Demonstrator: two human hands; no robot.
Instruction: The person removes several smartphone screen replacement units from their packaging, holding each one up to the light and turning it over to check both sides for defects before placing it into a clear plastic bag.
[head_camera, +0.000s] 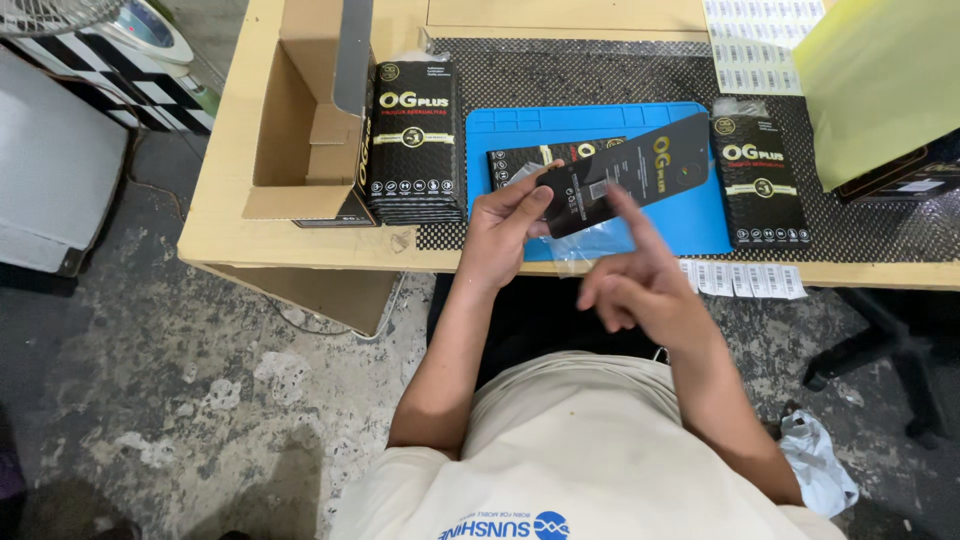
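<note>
While an open cardboard box (300, 110) is sitting at the far left of the wooden desk (225, 200), a stack of flat black packets (415, 140) is lying just beside it on the dark textured mat (590, 70). Next along, the left hand (505, 230) is curling its fingers and thumb around the lower end of a long black packet (635, 172), holding it tilted above the blue mat (700, 215); another black packet (535, 160) is lying flat on that mat underneath, partly hidden. A clear plastic sleeve (590, 245) is hanging near the desk's front edge below the held packet. The right hand (645, 285) is hovering beside it, gripping nothing, with its index finger stretched out toward the packet's face and the other fingers loosely folded. Further right, a second stack of black packets (762, 180) is resting on the dark mat, strips of white labels (745, 280) are lying along the desk edge, and a yellow-green sheet (880, 85) is covering the far right corner.
</note>
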